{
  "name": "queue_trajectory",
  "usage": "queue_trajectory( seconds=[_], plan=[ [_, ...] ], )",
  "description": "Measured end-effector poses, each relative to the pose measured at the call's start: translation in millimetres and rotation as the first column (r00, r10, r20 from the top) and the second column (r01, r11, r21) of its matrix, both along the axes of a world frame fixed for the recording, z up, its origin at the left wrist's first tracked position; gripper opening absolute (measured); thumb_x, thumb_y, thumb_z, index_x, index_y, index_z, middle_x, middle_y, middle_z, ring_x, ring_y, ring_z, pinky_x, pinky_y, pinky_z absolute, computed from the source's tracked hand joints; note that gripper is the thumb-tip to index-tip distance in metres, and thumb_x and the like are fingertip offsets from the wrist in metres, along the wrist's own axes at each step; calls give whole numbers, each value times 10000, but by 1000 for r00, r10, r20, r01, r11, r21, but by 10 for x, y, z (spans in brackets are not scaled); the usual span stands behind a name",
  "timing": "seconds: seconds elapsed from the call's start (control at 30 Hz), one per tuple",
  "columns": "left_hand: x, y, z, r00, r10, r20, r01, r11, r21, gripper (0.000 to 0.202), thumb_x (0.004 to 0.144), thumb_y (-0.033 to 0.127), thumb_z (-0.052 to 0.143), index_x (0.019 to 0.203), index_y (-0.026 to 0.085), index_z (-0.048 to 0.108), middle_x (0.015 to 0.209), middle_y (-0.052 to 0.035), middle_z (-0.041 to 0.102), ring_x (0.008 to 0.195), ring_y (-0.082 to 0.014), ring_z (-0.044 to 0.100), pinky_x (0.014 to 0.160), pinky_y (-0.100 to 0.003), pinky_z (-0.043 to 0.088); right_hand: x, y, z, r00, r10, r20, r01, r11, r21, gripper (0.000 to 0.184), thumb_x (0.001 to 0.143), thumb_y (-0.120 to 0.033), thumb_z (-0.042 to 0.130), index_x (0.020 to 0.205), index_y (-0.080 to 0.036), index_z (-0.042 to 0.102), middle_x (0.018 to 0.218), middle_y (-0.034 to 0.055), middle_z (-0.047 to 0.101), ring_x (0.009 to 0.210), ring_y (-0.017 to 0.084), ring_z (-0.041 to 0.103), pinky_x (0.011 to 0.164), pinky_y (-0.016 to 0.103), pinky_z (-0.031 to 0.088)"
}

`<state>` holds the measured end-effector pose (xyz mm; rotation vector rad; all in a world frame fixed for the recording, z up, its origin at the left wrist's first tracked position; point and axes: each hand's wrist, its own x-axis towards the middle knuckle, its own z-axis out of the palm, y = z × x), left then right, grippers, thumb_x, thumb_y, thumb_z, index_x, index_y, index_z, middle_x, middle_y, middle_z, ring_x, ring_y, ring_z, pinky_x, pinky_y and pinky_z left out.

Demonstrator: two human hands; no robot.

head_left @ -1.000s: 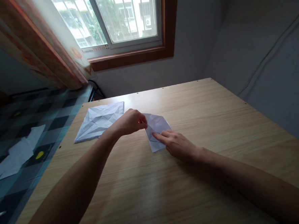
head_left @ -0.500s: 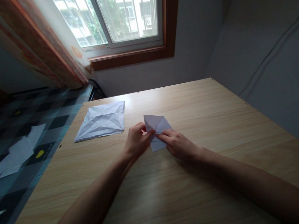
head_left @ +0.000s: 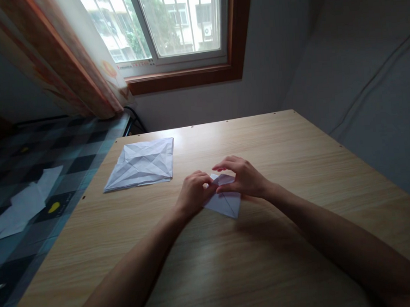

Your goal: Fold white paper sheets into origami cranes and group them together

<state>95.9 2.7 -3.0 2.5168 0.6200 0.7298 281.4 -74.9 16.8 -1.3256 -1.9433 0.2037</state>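
Note:
A small folded sheet of white paper (head_left: 225, 204) lies over the middle of the table, with a crease running toward its near right corner. My left hand (head_left: 196, 191) pinches the paper's left side between thumb and curled fingers. Over the upper right part of the paper arches my right hand (head_left: 245, 176). Its thumb lies against the paper, while the fingers are lifted and spread away from the thumb. Both hands partly cover the sheet, so its far edge shows only in part.
A stack of creased white paper (head_left: 141, 164) rests at the table's far left. The wooden table (head_left: 300, 240) has a bed with checked cloth (head_left: 14, 160) to its left, where loose white sheets (head_left: 27, 201) lie. A window and curtain are beyond.
The paper has been turned, so a corner now points toward me at the lower right. My right hand has moved up and its fingers have opened; the left still pinches the paper.

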Motion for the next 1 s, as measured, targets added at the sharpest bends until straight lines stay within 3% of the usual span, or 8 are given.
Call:
queue_trajectory(
  seconds=[0.13, 0.27, 0.5, 0.7, 0.77, 0.83, 0.93, 1.0],
  plan=[
    [-11, 19, -61, 1000, -22, -19, 24, 997, 67, 173, 821, 242, 696, 659, 183, 689, 705, -29, 684, 696, -154, 586, 662, -268, 464, -106, 15, 27, 999, -45, -20, 44, 998, -46, 86, 818, -251, 727, 782, -173, 732, 756, 42, 713, 714, 162, 629, 693, 267, 440],
    [-82, 93, -120, 1000, -1, 1, 1, 998, 65, 84, 769, 241, 760, 705, 204, 720, 753, -26, 691, 763, -169, 594, 697, -281, 484, -106, 25, 50, 989, -93, -110, 88, 995, -55, 129, 845, -224, 673, 748, -174, 742, 719, 33, 732, 632, 137, 623, 636, 242, 425],
    [-123, 155, -115, 1000, 3, -29, -2, 1000, 20, 135, 728, 252, 794, 627, 215, 713, 721, -23, 672, 771, -175, 568, 687, -293, 481, -55, 47, 0, 960, -99, -263, 58, 986, -159, 149, 823, -287, 665, 810, -173, 760, 704, 21, 731, 599, 127, 592, 584, 229, 407],
    [-134, 180, -62, 998, 11, -66, -16, 997, -78, 126, 720, 227, 791, 627, 193, 713, 701, -25, 668, 760, -174, 561, 693, -291, 462, -33, 103, -63, 937, -128, -325, 45, 967, -253, 330, 854, -366, 586, 676, -123, 720, 518, -14, 584, 508, 100, 477, 498, 223, 318],
    [-161, 206, -44, 997, 10, -77, -16, 996, -84, 125, 741, 228, 769, 635, 191, 714, 708, -26, 666, 759, -170, 562, 693, -289, 461, -3, 125, -109, 903, -137, -407, 10, 954, -300, 391, 875, -429, 547, 741, -110, 731, 555, 0, 602, 521, 111, 496, 495, 226, 332],
    [-184, 229, -26, 996, 11, -91, -18, 997, -76, 132, 759, 240, 748, 640, 192, 713, 700, -25, 657, 754, -168, 564, 685, -287, 459, 52, 127, -153, 869, -103, -484, -70, 942, -328, 430, 880, -487, 537, 923, -110, 738, 694, 32, 674, 600, 136, 567, 539, 236, 395],
    [-198, 245, -7, 996, 18, -88, -23, 998, -64, 170, 776, 277, 727, 631, 190, 705, 680, -27, 646, 739, -167, 567, 672, -287, 458, 150, 69, -199, 864, 22, -503, -197, 934, -298, 539, 764, -503, 702, 1174, -156, 656, 1019, 85, 703, 872, 201, 637, 714, 298, 484],
    [-194, 245, -5, 997, 11, -76, -16, 998, -65, 188, 783, 287, 717, 625, 188, 698, 684, -30, 651, 735, -167, 567, 665, -284, 458, 189, 1, -218, 888, 97, -450, -250, 923, -294, 574, 693, -433, 787, 1180, -168, 637, 1070, 83, 685, 955, 220, 625, 782, 323, 485]
  ],
)
